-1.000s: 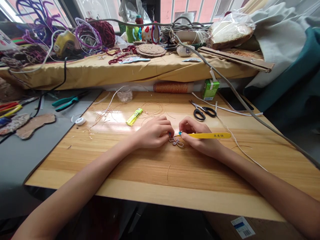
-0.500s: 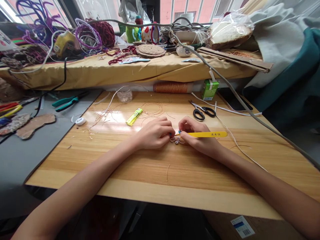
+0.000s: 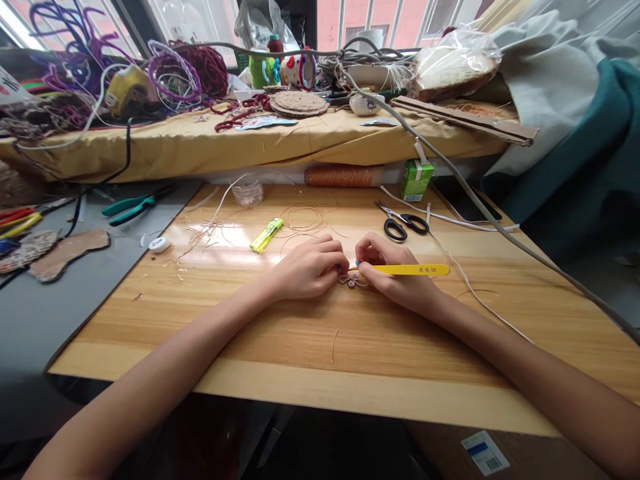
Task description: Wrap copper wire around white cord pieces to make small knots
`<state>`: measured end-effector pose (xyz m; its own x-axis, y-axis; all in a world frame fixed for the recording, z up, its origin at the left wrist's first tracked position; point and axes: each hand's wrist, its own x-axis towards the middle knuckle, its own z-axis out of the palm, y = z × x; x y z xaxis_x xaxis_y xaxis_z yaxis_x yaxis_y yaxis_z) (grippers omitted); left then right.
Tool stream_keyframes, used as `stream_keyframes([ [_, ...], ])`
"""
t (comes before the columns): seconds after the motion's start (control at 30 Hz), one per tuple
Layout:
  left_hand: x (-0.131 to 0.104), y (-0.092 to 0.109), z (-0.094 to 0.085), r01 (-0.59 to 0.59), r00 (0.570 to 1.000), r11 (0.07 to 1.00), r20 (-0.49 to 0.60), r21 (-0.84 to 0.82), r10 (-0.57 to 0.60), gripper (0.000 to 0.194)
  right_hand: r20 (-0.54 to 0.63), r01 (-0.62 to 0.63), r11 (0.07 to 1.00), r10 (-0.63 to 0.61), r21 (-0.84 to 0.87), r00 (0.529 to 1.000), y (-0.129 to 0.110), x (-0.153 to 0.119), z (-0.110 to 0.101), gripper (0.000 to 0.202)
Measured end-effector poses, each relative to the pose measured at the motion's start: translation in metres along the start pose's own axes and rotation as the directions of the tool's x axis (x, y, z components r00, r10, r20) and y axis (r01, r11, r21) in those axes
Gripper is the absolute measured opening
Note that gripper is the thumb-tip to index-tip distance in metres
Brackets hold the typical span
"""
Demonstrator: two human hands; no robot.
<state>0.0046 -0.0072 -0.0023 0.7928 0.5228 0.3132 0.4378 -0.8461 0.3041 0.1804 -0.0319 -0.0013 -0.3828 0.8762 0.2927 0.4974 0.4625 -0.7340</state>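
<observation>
Yellow tweezers [image 3: 413, 269] lie in my right hand [image 3: 393, 268], pinched between thumb and fingers with their tips pointing left. My left hand [image 3: 316, 268] rests on the wooden table [image 3: 260, 340], its fingertips closed on the edge of a small knotted cord piece [image 3: 353, 280]. That piece has thin loops and a little round coil, and it sits low between both hands. Part of it is hidden by my fingers. The tweezer tips come close to my left fingertips; what exactly they grip is too small to tell.
Black-handled scissors [image 3: 404, 222] lie beyond my right hand, near a green carton [image 3: 418, 179]. A yellow-green lighter [image 3: 267, 235], coiled thin cord [image 3: 304, 218] and a clear tub [image 3: 249, 192] are further back. Teal pliers [image 3: 131, 208] lie left. A grey cable [image 3: 475, 190] crosses the right side.
The whole view has shifted very slightly. Both hands, the tweezers and the cord piece hold nearly the same positions.
</observation>
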Motion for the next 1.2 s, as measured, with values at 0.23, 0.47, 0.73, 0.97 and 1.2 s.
stream_keyframes([
  [0.23, 0.0014, 0.0013, 0.0013, 0.001, 1.000, 1.000, 0.006, 0.009, -0.001, 0.022, -0.094, -0.015, 1.000, 0.014, -0.004, 0.996, 0.0007, -0.0004, 0.0020, 0.009],
  [0.47, 0.0010, 0.0022, 0.0003, 0.025, 0.999, 0.999, 0.022, -0.021, -0.025, 0.023, -0.024, 0.003, 1.000, -0.003, -0.030, 1.000, 0.0018, 0.0003, -0.0011, 0.009],
  [0.73, 0.0016, -0.0001, 0.0021, 0.036, 0.999, 0.999, -0.005, 0.010, -0.036, 0.022, -0.068, 0.033, 0.994, -0.041, -0.105, 0.997, 0.0011, -0.0005, 0.0011, 0.011],
  [0.97, 0.0025, -0.0024, 0.0048, 0.071, 0.997, 0.997, -0.016, -0.013, -0.071, 0.018, -0.116, 0.036, 0.986, -0.055, -0.162, 0.992, 0.0005, -0.0027, 0.0031, 0.009],
  [1.2, 0.0038, -0.0027, -0.0003, 0.288, 0.938, 0.911, -0.105, -0.295, -0.330, 0.020, -0.127, 0.194, 0.964, -0.219, -0.183, 0.968, 0.0026, -0.0053, -0.0015, 0.008],
])
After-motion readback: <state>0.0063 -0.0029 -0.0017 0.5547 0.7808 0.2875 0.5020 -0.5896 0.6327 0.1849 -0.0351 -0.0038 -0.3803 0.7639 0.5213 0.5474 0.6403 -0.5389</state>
